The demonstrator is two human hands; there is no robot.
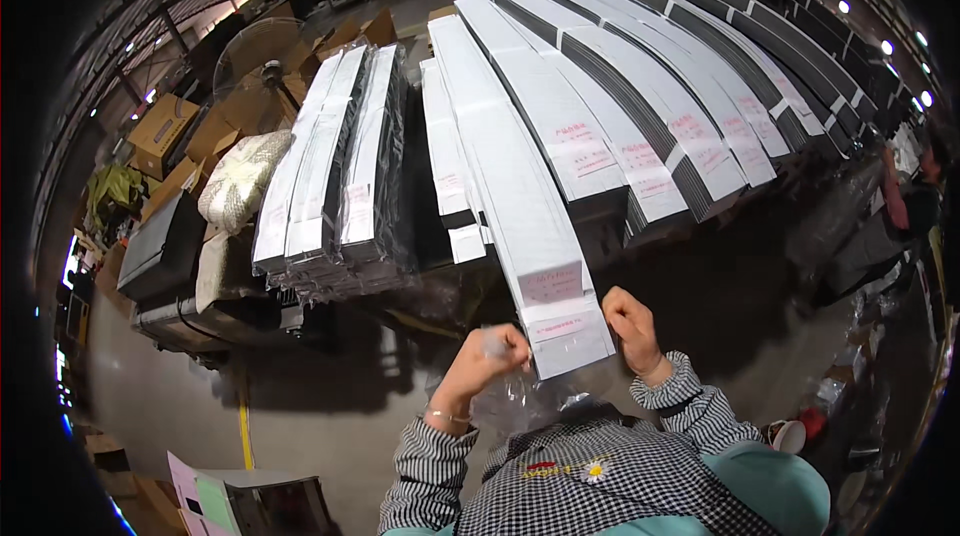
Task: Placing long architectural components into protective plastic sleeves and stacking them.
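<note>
A long white-topped bundle of strips (535, 206) juts from the stack toward me, a printed label near its front end. Clear plastic bag film (515, 404) hangs loosely at that end, in front of my apron. My left hand (483, 366) is closed at the bundle's left front corner, pinching the edge of the film. At the right front corner my right hand (635, 331) is also closed, fingers curled on what looks like the other side of the thin bag. The film is hard to see between the right fingers.
Several similar bundles (610, 86) lie side by side to the right. Plastic-wrapped bundles (350, 176) are stacked at left, beside a woven sack (243, 176) and a fan (270, 71). Cardboard boxes (160, 131) stand farther left. Another person (885, 221) is at the far right.
</note>
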